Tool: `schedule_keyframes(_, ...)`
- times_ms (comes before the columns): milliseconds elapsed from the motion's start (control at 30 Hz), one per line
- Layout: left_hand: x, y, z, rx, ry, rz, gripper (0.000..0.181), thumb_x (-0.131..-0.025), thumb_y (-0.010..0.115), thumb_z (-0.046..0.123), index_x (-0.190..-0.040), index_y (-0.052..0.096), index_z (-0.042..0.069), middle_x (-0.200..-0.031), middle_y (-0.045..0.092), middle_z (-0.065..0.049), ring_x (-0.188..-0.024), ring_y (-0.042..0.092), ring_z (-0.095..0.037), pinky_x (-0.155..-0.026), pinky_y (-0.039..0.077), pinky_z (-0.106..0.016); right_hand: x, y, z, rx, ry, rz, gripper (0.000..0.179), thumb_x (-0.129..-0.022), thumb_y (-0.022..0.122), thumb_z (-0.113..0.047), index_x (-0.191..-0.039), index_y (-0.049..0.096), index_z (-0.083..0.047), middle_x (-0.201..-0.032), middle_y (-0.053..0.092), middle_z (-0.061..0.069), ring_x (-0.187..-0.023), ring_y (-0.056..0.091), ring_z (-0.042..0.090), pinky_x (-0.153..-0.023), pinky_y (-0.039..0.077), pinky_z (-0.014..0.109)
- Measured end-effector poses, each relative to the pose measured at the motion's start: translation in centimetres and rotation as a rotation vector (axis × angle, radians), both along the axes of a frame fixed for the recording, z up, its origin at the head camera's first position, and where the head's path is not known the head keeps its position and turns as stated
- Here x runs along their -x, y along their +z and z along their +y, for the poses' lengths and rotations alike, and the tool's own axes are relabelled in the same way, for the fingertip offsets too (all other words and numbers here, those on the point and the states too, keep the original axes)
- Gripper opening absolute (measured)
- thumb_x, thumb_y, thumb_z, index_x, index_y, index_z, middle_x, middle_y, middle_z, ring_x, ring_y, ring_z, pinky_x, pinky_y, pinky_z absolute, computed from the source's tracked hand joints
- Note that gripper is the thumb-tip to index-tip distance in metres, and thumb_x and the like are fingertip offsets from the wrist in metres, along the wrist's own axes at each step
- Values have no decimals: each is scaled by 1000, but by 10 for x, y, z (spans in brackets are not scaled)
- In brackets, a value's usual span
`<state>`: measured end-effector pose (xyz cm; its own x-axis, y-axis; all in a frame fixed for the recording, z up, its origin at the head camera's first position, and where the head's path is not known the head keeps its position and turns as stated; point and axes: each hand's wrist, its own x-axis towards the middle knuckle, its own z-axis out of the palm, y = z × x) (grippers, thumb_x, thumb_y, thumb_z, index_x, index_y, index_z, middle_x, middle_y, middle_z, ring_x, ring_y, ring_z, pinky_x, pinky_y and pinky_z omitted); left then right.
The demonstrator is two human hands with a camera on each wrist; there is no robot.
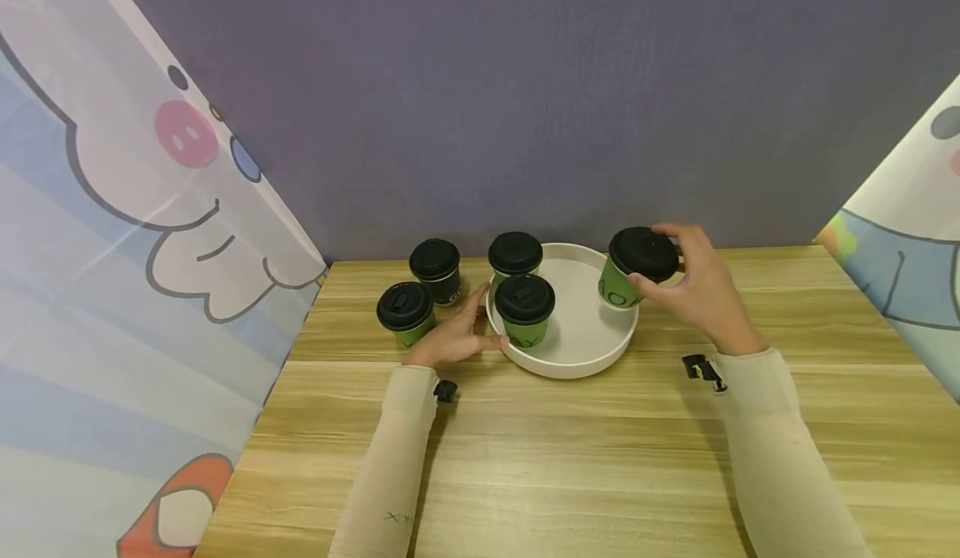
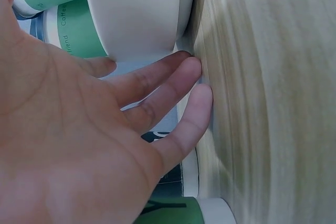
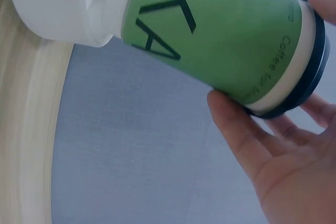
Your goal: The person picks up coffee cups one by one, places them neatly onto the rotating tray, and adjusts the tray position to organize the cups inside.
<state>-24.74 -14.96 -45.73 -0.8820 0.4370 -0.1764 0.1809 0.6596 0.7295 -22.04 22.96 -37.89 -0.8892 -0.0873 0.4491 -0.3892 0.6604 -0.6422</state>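
My right hand (image 1: 699, 291) holds a green paper coffee cup (image 1: 618, 286) with a black lid, fingers and thumb around the lid and upper side. That cup is over the right part of a round white tray (image 1: 564, 370); the right wrist view shows its green sleeve (image 3: 215, 35) and its base close to the tray wall. My left hand (image 1: 452, 339) is at the tray's left rim with its fingers spread, empty, as the left wrist view also shows beside the tray wall (image 2: 136, 14). Inside the tray stand two lidded green cups, a front one (image 1: 525, 312) and a back one (image 1: 514, 253).
Left of the tray stand a dark lidded cup (image 1: 436, 270) and a green lidded cup (image 1: 406, 314), close to my left hand. A grey panel (image 1: 480, 108) rises behind the wooden table (image 1: 570, 458). Cartoon-printed curtains (image 1: 112, 291) hang at both sides.
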Motion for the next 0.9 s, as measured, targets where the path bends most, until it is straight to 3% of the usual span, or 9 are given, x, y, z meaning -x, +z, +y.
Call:
schedule_keyframes(100, 1, 0, 0, -22, -4, -8, 112, -89, 76, 45, -166, -3, 25, -158, 44, -15, -148, 42, -28, -123, 31, -52, 0, 1, -3, 5, 36, -29, 74, -81, 86, -20, -144, 51, -3, -137, 52, 20, -116, 55, 35, -84, 44, 15)
schedule_keyframes(167, 1, 0, 0, -39, -10, -13, 111, -90, 75, 43, -167, -2, 21, -157, 44, -15, -147, 43, -29, -123, 31, -52, -1, 1, -5, 4, 57, -41, 75, -80, 87, -19, -144, 51, -3, -136, 52, 19, -116, 55, 35, -87, 48, 17)
schedule_keyframes(300, 2, 1, -1, -53, -20, -21, 109, -92, 74, 40, -167, -2, 19, -154, 47, -15, -142, 48, -30, -121, 34, -51, -2, 2, -9, 5, 99, -74, 77, -80, 87, -18, -145, 49, -2, -138, 51, 20, -119, 55, 35, -95, 52, 48)
schedule_keyframes(400, 2, 1, -2, -53, -23, -18, 106, -93, 74, 38, -167, -1, 19, -151, 50, -14, -139, 52, -29, -119, 37, -50, -2, 2, -13, 9, 130, -98, 78, -81, 87, -17, -146, 47, -2, -138, 50, 20, -122, 55, 35, -98, 49, 59)
schedule_keyframes(700, 5, -1, -3, -31, -25, 4, 100, -96, 70, 39, -167, 1, 23, -147, 53, -14, -137, 52, -29, -118, 37, -50, -2, -2, -24, -17, 232, -98, 81, -80, 87, -15, -148, 45, -3, -136, 51, 21, -121, 55, 37, -97, 51, 61)
schedule_keyframes(900, 5, -1, -4, -51, -35, 17, 95, -98, 67, 35, -166, 2, 27, -147, 54, -14, -138, 53, -30, -119, 38, -48, -2, -5, -31, -65, 254, -113, 82, -79, 88, -18, -148, 45, -4, -140, 52, 20, -123, 55, 37, -99, 50, 61)
